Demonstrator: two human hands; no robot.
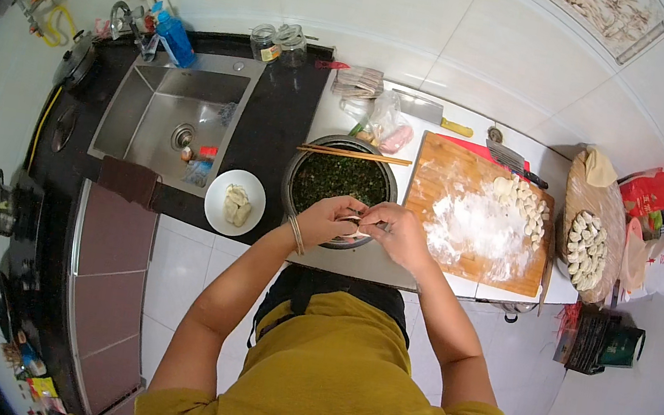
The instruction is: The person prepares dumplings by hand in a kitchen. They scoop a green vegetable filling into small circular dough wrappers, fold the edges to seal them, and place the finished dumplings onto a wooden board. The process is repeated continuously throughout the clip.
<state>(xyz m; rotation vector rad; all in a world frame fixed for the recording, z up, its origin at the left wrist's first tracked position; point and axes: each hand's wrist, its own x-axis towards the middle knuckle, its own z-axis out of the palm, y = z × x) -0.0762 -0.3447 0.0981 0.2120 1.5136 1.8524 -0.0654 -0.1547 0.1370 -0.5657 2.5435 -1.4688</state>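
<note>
Over the near rim of a metal pot (393, 184) of chopped green filling (340, 181), both my hands meet at a small dumpling (354, 220), its pale wrapper partly hidden by fingers. My left hand (326, 222) cradles it from the left, a bracelet on that wrist. With fingertips pinched together, my right hand (398, 233) grips the wrapper's edge from the right. A pair of chopsticks (354, 155) lies across the far part of the pot. To the left, a white plate (213, 205) bears several pale dumplings (236, 205).
Right of the pot, a floured wooden board (450, 161) carries several dough pieces (521, 203). Beyond it stands a round tray (602, 183) of dumplings. Two knives lie behind: a cleaver (417, 107) and a dark blade (505, 154). A sink (170, 84) is at left.
</note>
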